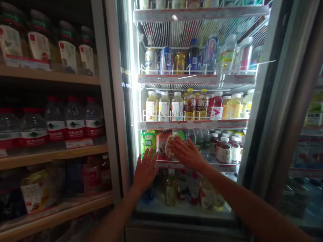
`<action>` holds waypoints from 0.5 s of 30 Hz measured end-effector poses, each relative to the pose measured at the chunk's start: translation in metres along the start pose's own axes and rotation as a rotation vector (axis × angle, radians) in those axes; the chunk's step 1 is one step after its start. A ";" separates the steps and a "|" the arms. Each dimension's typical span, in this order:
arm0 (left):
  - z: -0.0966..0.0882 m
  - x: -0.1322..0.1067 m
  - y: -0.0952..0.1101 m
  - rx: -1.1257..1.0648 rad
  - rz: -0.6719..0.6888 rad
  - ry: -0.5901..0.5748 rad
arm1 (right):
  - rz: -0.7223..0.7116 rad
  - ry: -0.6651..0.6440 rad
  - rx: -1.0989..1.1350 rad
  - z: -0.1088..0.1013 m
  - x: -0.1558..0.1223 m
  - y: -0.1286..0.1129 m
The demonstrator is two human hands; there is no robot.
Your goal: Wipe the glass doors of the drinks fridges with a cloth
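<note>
My right hand [188,153] presses a crumpled pale cloth [171,147] toward the glass front of a lit drinks fridge [191,125]. The cloth bunches beyond my fingertips, covering part of a red carton [161,141] behind it. Lower and to the left, my left hand [145,171] is raised with its fingers spread and nothing in it. Its fingertips are just below a green carton [148,141] on the fridge shelf; whether they touch the glass I cannot tell.
Fridge shelves hold rows of bottles [177,104] and cans [166,59]. On the left, wooden shelves [50,75] carry water bottles [73,117] and large jars [39,42]. A metal frame [113,101] separates them. Another drinks cabinet [306,131] stands at the right edge.
</note>
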State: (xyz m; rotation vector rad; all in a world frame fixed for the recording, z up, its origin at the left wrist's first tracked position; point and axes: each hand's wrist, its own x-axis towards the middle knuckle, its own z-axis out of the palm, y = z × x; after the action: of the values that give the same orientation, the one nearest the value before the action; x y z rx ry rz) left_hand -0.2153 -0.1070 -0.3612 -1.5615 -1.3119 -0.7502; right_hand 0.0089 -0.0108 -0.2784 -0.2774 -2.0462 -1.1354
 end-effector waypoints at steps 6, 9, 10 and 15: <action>-0.007 0.026 -0.024 -0.003 -0.114 0.044 | 0.253 0.109 -0.076 0.004 0.010 -0.004; -0.011 0.041 -0.030 -0.011 -0.161 0.002 | -0.029 0.015 -0.022 0.003 0.007 -0.006; -0.012 0.044 -0.030 -0.011 -0.168 -0.015 | -0.024 0.025 -0.025 0.002 0.007 -0.003; -0.011 0.043 -0.027 -0.028 -0.182 -0.038 | 0.434 0.204 -0.133 -0.004 0.011 0.017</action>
State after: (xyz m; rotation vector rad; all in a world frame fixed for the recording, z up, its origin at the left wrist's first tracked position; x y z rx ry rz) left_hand -0.2298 -0.1003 -0.3116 -1.4987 -1.4920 -0.8584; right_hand 0.0125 -0.0065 -0.2589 -0.6131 -1.6314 -0.9816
